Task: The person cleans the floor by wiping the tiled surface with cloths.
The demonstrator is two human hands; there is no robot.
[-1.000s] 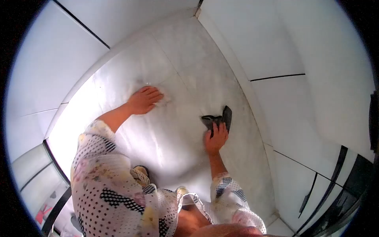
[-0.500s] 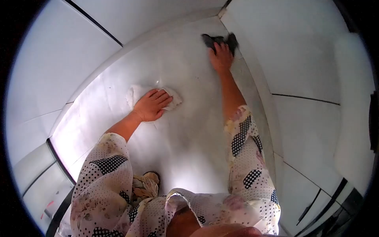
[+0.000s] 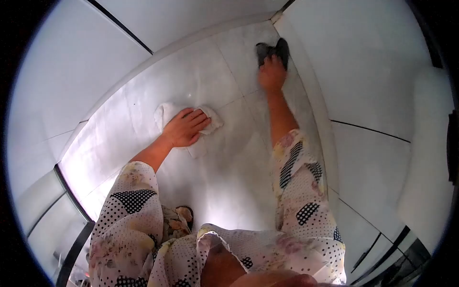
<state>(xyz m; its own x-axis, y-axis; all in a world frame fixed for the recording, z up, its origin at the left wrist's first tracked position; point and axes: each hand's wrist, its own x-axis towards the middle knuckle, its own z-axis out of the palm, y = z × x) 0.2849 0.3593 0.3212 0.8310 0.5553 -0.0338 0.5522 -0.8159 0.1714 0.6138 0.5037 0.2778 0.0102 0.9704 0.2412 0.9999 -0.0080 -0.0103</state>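
Our left hand [image 3: 183, 129] rests flat, unclenched, on the white cloth [image 3: 166, 113]; our right hand [image 3: 272, 76] grasps the black cloth [image 3: 282, 48].

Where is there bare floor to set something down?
Pale grey tiled floor lies bare between the left hand, on a crumpled white cloth, and the right forearm; also beyond that cloth, toward the white panels. Crowded: the far right, where the right hand touches a dark grey cloth.
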